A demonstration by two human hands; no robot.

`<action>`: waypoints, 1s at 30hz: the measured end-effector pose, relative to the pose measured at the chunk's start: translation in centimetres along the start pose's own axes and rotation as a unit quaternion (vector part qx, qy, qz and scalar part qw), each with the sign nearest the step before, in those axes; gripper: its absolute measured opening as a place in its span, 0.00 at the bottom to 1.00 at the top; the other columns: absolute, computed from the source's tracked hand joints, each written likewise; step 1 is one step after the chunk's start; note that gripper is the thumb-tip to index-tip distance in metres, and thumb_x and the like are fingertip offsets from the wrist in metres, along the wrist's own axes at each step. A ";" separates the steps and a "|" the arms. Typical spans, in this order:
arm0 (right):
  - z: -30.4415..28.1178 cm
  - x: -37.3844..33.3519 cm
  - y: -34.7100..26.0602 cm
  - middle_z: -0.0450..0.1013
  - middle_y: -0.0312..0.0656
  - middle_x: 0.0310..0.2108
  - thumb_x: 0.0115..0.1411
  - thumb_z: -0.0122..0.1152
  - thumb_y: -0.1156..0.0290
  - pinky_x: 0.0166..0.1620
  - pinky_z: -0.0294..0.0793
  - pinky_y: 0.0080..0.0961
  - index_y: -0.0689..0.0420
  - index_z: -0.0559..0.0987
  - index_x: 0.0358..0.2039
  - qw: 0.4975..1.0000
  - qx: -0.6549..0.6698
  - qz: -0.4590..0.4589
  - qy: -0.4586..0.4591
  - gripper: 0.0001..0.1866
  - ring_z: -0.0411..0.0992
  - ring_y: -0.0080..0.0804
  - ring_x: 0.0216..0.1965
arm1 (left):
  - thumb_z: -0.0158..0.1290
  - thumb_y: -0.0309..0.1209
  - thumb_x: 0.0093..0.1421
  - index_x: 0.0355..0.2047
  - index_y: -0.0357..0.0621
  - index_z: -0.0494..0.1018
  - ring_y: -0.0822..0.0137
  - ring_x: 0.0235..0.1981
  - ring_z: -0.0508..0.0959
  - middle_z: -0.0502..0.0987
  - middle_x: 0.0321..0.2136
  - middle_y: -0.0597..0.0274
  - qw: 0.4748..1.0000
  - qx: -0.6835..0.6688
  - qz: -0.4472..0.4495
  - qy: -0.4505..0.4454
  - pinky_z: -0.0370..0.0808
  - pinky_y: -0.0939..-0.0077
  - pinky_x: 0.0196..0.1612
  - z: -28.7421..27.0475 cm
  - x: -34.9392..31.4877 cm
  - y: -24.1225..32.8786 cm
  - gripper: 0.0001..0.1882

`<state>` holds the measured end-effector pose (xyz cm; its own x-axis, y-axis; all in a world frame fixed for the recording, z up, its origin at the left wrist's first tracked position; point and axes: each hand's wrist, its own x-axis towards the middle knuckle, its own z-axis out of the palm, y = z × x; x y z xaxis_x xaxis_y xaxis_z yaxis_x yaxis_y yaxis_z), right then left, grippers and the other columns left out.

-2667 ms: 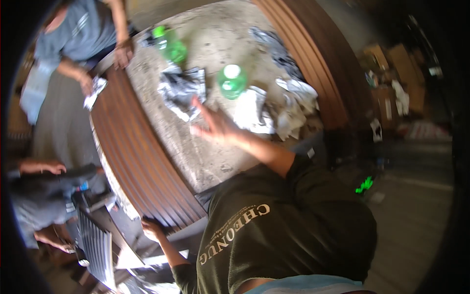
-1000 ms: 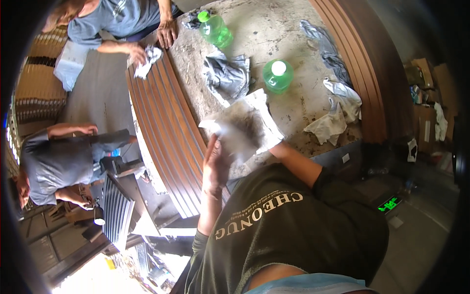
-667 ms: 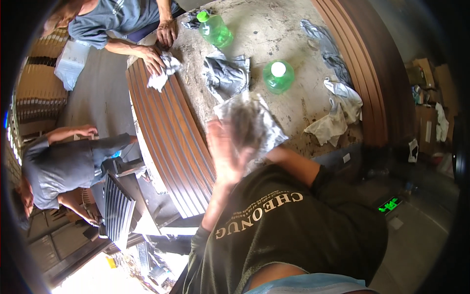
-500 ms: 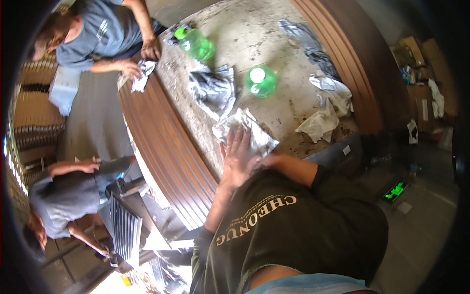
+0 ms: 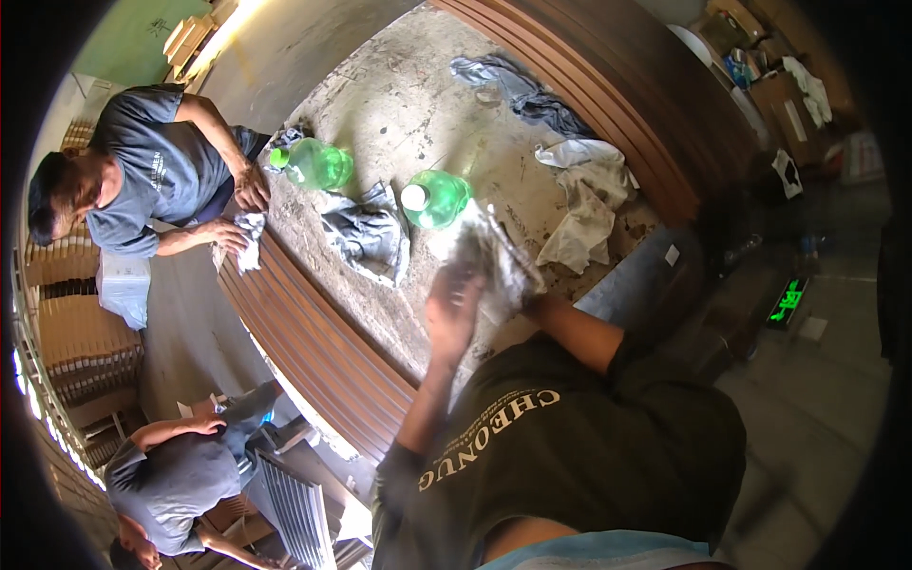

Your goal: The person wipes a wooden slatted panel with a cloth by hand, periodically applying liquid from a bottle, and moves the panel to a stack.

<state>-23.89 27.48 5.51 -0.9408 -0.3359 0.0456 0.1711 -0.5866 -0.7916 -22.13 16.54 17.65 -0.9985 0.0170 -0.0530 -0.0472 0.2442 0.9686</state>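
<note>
- Head view: the left hand (image 5: pixel 452 313) is raised over the near edge of the stone slab (image 5: pixel 399 104), fingers spread and flat, blurred; it touches the lower edge of a crumpled rag (image 5: pixel 494 261).
- Head view: the rag is pale grey-white, wrinkled and smeared with dark stains, bunched into a loose wad; its outline is smeared by blur.
- Head view: the right hand (image 5: pixel 532 302) is mostly hidden under the rag; it appears to clutch the cloth from below, though how its fingers close cannot be told.
- Head view: the rag sits just beside a green plastic bottle with a white cap (image 5: pixel 435 198), lying on the slab, and near a grey cloth (image 5: pixel 366 233) to its left.
- Head view: a white rag (image 5: pixel 584 204) lies to the right, a dark cloth (image 5: pixel 518 90) farther up the slab, and a second green bottle (image 5: pixel 313 163) near the far-left edge.
- Head view: dark ribbed wooden moulding (image 5: pixel 313 332) frames the slab.
- Head view: another person in a grey shirt (image 5: pixel 157 180) presses a small white cloth (image 5: pixel 249 237) on the moulding.
</note>
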 end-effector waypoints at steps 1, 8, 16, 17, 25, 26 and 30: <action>1.1 -0.1 -0.3 0.59 0.42 0.56 0.67 0.38 0.59 0.56 0.64 0.24 0.56 0.55 0.61 0.985 0.170 -0.028 0.018 0.25 0.61 0.30 0.54 | 0.55 0.30 0.54 0.39 0.35 0.70 0.64 0.30 0.76 0.76 0.30 0.55 0.999 0.046 -0.017 -0.011 0.73 0.72 0.35 0.3 -0.6 0.1 0.15; 5.5 2.3 -0.9 0.71 0.41 0.46 0.62 0.37 0.42 0.41 0.74 0.33 0.55 0.66 0.53 0.803 0.571 0.100 -0.137 0.31 0.72 0.38 0.41 | 0.49 0.24 0.56 0.34 0.37 0.73 0.74 0.29 0.73 0.76 0.28 0.64 0.981 -0.183 -0.068 -0.009 0.70 0.81 0.36 -4.3 -2.7 -4.0 0.06; 6.6 3.0 -1.3 0.70 0.43 0.47 0.62 0.37 0.41 0.43 0.73 0.34 0.56 0.64 0.54 0.844 0.504 0.165 -0.077 0.32 0.71 0.38 0.42 | 0.50 0.48 0.56 0.42 0.43 0.70 0.70 0.36 0.73 0.76 0.33 0.65 0.740 -0.629 -0.159 0.178 0.70 0.75 0.45 -7.4 -7.7 -5.8 0.22; 6.9 3.2 -1.4 0.70 0.43 0.47 0.62 0.37 0.41 0.43 0.73 0.34 0.56 0.64 0.54 0.847 0.498 0.172 -0.067 0.33 0.71 0.39 0.42 | 0.49 0.51 0.56 0.44 0.43 0.69 0.69 0.37 0.74 0.76 0.33 0.64 0.725 -0.656 -0.146 0.151 0.70 0.74 0.45 -7.9 -8.2 -5.8 0.25; 8.4 5.1 0.0 0.68 0.46 0.48 0.61 0.37 0.39 0.46 0.71 0.38 0.57 0.63 0.55 0.829 0.515 0.208 -0.067 0.35 0.70 0.41 0.45 | 0.56 0.37 0.55 0.59 0.43 0.54 0.56 0.55 0.64 0.63 0.53 0.52 0.922 -0.162 -0.110 0.335 0.61 0.54 0.56 -7.6 -9.1 -6.3 0.35; 8.6 5.1 0.7 0.67 0.48 0.49 0.60 0.37 0.38 0.49 0.69 0.41 0.57 0.63 0.55 0.780 0.582 0.171 -0.152 0.36 0.68 0.42 0.47 | 0.56 0.36 0.56 0.61 0.44 0.53 0.55 0.59 0.59 0.57 0.58 0.51 0.939 -0.060 -0.050 0.336 0.58 0.54 0.58 -7.4 -8.9 -7.0 0.35; 8.1 4.2 1.7 0.66 0.50 0.50 0.60 0.36 0.37 0.53 0.66 0.44 0.58 0.63 0.55 0.738 0.600 0.243 -0.190 0.37 0.66 0.44 0.50 | 0.56 0.25 0.56 0.39 0.37 0.71 0.72 0.41 0.73 0.74 0.40 0.59 0.957 -0.026 -0.116 0.264 0.69 0.80 0.45 -8.4 -7.4 -10.5 0.11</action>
<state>-25.14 19.06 9.28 -0.5726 -0.7699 0.2817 0.8113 -0.4828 0.3297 -14.48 5.67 9.87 -0.8363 -0.5273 -0.1503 -0.2565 0.1339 0.9572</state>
